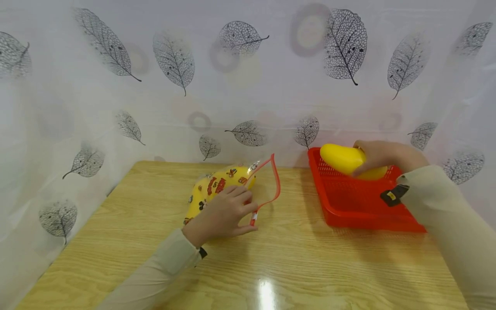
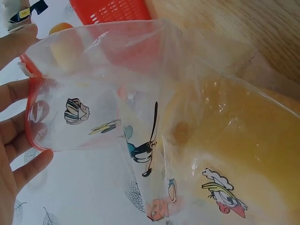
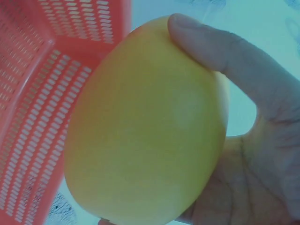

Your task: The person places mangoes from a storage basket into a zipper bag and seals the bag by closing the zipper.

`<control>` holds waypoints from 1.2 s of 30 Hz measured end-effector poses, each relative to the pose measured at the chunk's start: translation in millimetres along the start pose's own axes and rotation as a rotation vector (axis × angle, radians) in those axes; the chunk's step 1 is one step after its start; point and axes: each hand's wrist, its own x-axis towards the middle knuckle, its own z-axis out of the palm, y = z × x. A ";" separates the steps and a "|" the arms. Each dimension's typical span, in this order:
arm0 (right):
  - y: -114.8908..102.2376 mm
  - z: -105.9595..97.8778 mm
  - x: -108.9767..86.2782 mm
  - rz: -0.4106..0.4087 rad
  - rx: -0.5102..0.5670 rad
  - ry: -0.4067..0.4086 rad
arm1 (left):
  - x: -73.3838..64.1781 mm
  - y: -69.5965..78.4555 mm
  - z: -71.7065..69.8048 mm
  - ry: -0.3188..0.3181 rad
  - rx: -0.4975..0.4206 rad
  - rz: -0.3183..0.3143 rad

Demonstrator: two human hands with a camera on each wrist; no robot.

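Observation:
A clear plastic zip bag (image 1: 207, 191) with cartoon prints and a red zip edge (image 1: 277, 185) lies on the table, with yellow contents showing through it. My left hand (image 1: 228, 211) holds it at the mouth, fingers along the red edge near the white slider; the mouth gapes toward the right. In the left wrist view the fingers (image 2: 18, 126) show along that edge. Over the red basket (image 1: 372, 217), my right hand (image 1: 377, 155) grips a smooth yellow mango (image 1: 341, 158). The thumb (image 3: 206, 42) lies across the mango's side in the right wrist view; most other fingers are hidden behind it.
The red basket has perforated walls and stands at the table's right rear. Behind the wooden table (image 1: 290, 258) hangs a pale curtain (image 1: 271, 86) printed with dark leaves, close to the table's back edge.

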 end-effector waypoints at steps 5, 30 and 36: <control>-14.2 0.0 -2.1 -0.005 -0.001 0.022 | -0.6 0.7 0.1 0.005 -0.007 -0.001; -73.9 16.9 2.9 -0.169 -0.104 0.145 | 0.3 1.5 -0.2 0.041 0.010 0.006; -91.8 23.5 5.2 -0.202 -0.088 0.152 | 0.4 1.7 0.1 0.035 0.011 0.004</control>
